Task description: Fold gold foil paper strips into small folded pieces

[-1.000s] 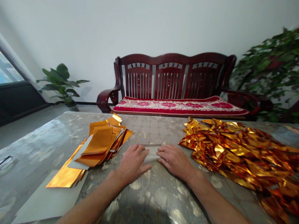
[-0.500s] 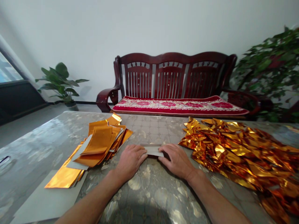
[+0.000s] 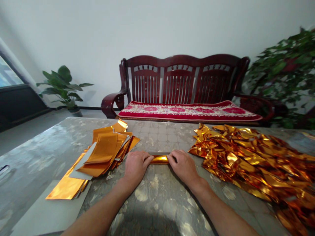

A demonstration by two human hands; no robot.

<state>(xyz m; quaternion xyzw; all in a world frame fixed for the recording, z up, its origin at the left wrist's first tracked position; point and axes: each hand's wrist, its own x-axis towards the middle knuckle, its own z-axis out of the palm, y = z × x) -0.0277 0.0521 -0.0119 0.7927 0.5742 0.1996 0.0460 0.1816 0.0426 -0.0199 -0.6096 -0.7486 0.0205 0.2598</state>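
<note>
Between my two hands lies a sheet of gold foil paper (image 3: 159, 159), rolled or folded into a narrow strip with its shiny gold side showing. My left hand (image 3: 138, 164) grips its left end, thumb along the near edge. At the right end, my right hand (image 3: 181, 164) pinches it with curled fingers. The strip rests on or just above the patterned tabletop (image 3: 152, 196). To the left is a loose stack of flat gold foil sheets (image 3: 105, 147), some with the pale side up. A large heap of folded gold foil pieces (image 3: 241, 157) spreads to the right.
A pale grey sheet (image 3: 49, 213) lies under the stack at the near left. Beyond the table stands a dark red wooden bench (image 3: 179, 82) with a red floral seat cover (image 3: 187, 110). Potted plants (image 3: 65, 87) stand on both sides.
The paper between my hands showed its pale side before; now it shows gold. My thumbs and fingers have rolled it over, while both hands stay in nearly the same place.
</note>
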